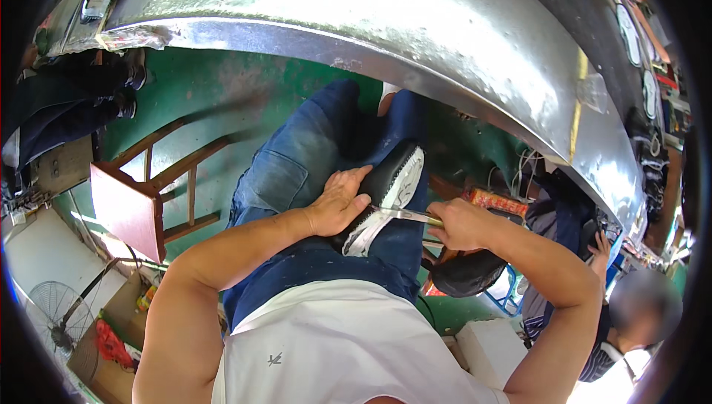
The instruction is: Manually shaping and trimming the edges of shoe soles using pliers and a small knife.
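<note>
A black shoe upper (382,181) lies across my lap with its underside turned up, a white coating over much of that underside. My left hand (340,202) rests on its side, thumb and fingers bracing it against my thigh. In my right hand (463,224) is a flat brush (411,216), gripped by the handle. The brush tip touches the middle of the white-coated underside. My fist hides the handle's far end.
Ahead runs a metal worktable (356,4); white soles (629,33) lie at its far right. A wooden stool (130,207) stands left, near a fan (55,319). At right are a black shoe-like item (467,274) and another person (564,233). Someone's legs show far left.
</note>
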A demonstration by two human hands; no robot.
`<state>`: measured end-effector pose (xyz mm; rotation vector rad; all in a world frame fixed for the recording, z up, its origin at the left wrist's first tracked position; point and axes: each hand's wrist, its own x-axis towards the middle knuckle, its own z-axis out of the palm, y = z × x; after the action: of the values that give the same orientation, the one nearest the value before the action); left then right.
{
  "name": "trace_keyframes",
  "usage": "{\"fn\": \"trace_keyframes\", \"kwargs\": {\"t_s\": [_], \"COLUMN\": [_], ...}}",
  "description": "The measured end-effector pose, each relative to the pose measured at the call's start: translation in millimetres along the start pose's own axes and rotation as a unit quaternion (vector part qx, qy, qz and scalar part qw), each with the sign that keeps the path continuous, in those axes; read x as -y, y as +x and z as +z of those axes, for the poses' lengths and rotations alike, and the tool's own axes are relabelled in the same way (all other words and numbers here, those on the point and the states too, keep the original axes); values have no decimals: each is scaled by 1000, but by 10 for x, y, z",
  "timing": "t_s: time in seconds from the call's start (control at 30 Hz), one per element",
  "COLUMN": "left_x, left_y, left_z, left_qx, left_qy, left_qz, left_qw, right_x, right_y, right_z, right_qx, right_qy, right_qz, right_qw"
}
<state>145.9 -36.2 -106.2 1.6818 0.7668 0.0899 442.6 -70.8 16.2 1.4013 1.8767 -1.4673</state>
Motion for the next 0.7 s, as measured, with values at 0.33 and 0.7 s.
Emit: {"fn": "trace_keyframes", "kwargs": {"t_s": [0.33, 0.7], "left_x": [17, -173], "left_y": [116, 233], "left_z": [-163, -101], "left_qx": [53, 57], "left_qy": [-22, 15], "left_qz": [-1, -28], "left_qw": [998, 998], "right_x": [-764, -133], "right_y": [549, -191], "right_z": [523, 793], "right_qx": [-181, -157], "right_qy": [10, 312], "right_qz": [-211, -17], "right_qw": [961, 937]}}
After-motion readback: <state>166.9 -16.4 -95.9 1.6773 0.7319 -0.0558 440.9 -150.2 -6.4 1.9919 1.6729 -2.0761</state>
